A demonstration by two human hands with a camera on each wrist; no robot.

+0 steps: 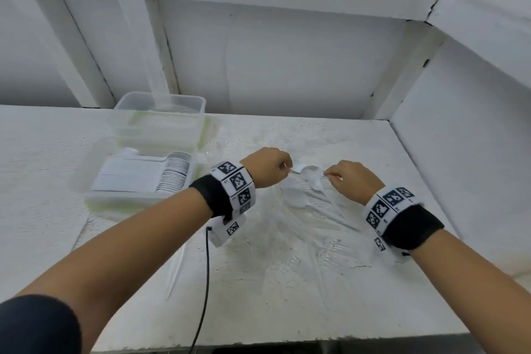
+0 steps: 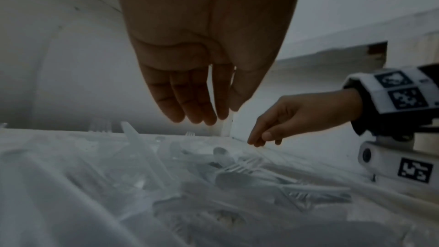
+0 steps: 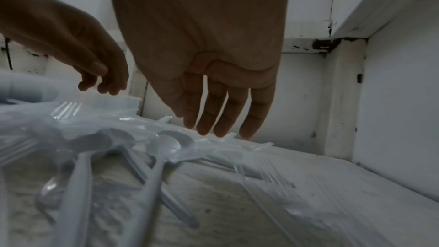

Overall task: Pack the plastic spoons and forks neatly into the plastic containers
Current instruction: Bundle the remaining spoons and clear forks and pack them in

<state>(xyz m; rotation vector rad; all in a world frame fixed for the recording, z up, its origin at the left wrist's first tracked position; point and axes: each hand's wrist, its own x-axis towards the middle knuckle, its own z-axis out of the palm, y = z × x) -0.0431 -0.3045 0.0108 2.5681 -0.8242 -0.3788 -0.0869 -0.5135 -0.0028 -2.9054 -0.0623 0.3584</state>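
Observation:
A loose pile of clear plastic spoons and forks (image 1: 310, 204) lies on the white table, also seen as the pile (image 2: 237, 172) and the pile (image 3: 142, 149). My left hand (image 1: 270, 167) hangs over the pile's far left side, its fingers (image 2: 194, 108) straight and close together with nothing visibly held. My right hand (image 1: 344, 178) hovers at the far right side, its fingers (image 3: 213, 115) pointing down just above the spoons. One white spoon bowl (image 1: 311, 173) sits between the two hands. A clear container (image 1: 94, 169) on the left holds neatly stacked spoons (image 1: 172, 175).
A second clear container (image 1: 161, 108) stands behind the first, against the back wall. White walls close in the table at the back and right (image 1: 459, 152). A black cable (image 1: 205, 282) hangs from my left wrist over the table's front edge.

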